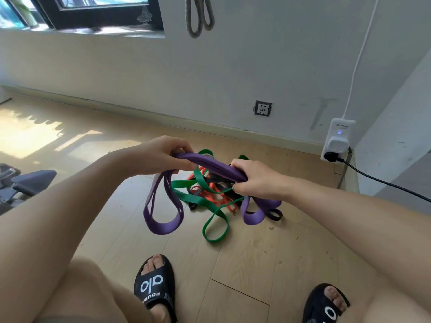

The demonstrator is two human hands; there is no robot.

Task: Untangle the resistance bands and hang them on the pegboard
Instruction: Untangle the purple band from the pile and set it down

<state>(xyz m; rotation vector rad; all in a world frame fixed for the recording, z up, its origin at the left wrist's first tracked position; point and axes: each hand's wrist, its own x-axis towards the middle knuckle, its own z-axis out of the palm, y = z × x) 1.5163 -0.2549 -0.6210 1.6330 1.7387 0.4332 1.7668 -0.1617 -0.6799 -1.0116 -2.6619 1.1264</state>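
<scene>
Both the left hand [161, 155] and the right hand [254, 178] clamp their fingers round the purple band [210, 165]. The left sandal [155, 287] reads "alo"; the right sandal [326, 304] is cut off.

a pale wood-plank floor [245, 264] meets a scuffed white wall [233, 66], sunlight falling in a bright patch at the far left. a dark-framed window [98, 17] fills the upper left corner. low on the wall sits a grey socket [263, 108]. further right, a white plug-in device [338, 138] with a small blue light stands at the corner, a white cable [360, 54] rising from its top and a black cord [382, 180] trailing off to the right from a plug at its base. part of a grey office chair [32, 180] shows at the left edge. two black slide sandals [155, 287] with white lettering appear at the bottom.
</scene>
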